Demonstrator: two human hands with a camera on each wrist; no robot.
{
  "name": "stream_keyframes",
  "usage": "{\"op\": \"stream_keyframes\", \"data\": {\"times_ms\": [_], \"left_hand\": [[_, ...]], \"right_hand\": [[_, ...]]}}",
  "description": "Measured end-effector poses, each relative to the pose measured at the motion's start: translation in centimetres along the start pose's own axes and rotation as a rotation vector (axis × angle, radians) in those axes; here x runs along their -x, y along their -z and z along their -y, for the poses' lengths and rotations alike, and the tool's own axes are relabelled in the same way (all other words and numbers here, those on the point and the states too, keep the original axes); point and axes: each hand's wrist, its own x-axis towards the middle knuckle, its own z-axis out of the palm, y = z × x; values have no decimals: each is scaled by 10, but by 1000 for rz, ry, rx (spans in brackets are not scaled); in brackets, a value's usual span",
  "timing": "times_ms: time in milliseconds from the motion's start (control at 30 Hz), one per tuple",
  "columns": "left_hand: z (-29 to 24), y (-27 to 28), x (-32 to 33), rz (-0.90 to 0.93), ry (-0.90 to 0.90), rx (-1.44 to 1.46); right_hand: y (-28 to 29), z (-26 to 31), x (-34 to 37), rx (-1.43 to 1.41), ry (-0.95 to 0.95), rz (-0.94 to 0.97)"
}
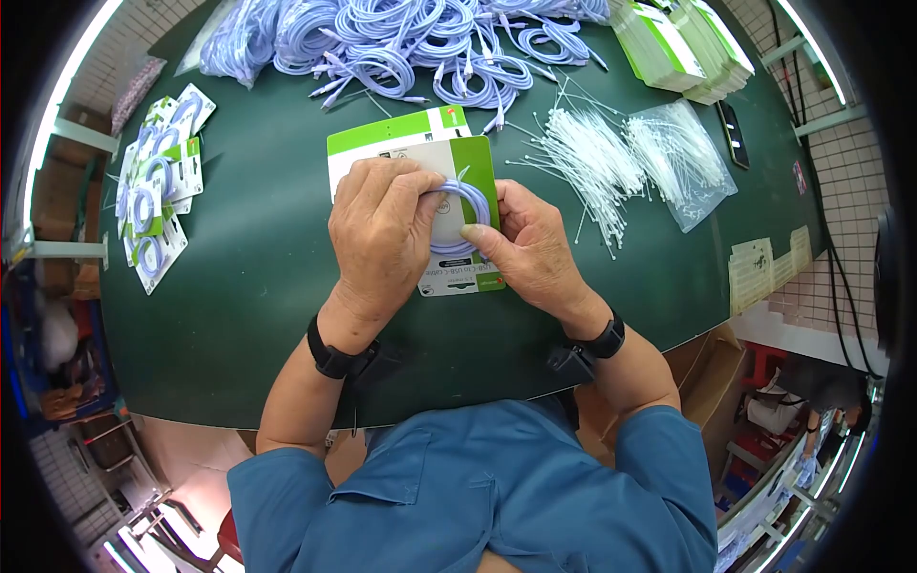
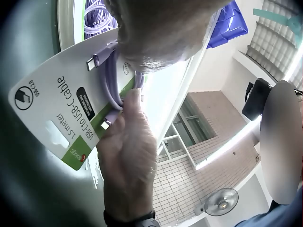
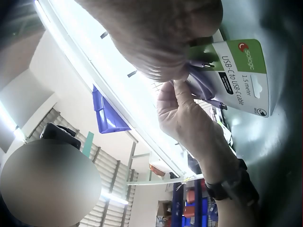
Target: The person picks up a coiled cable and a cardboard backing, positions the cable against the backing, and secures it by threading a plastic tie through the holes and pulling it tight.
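A coiled lilac USB-C cable (image 1: 470, 201) lies against a white and green printed card (image 1: 487, 162), which both hands hold over the table. My right hand (image 1: 535, 246) grips the card's right edge, thumb pressed on the coil and fingers behind. Curled at the coil's upper left, my left hand (image 1: 380, 224) pinches the cable with thumb and fingertips. A thin tie end (image 1: 464, 175) sticks up from the top of the coil. In the left wrist view, both cable plugs (image 2: 93, 63) show on the card's face. Beneath the held card lies a stack of cards (image 1: 346, 145).
Many lilac cables (image 1: 401, 38) are heaped at the back. White cable ties (image 1: 592, 153) lie loose at the right, beside a bag of ties (image 1: 683, 158). Card stacks (image 1: 669, 57) and a phone (image 1: 733, 134) are back right. Carded cables (image 1: 158, 181) pile up at left.
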Motion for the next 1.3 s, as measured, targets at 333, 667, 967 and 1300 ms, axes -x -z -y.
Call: {"op": "stream_keyframes", "data": {"times_ms": [333,667,967,1300], "left_hand": [[8,2,-4,-80,-92,44],[13,20,-2,303,971,905],[-3,18,-2,242,1106,1185],[8,23,7,221,1022,1187]], "right_hand": [[-4,4,2,0,9,-65],[5,2,-1,-21,34,-22],[12,0,-6,-2,-20,4],[71,33,-15,297,-25,-166]]}}
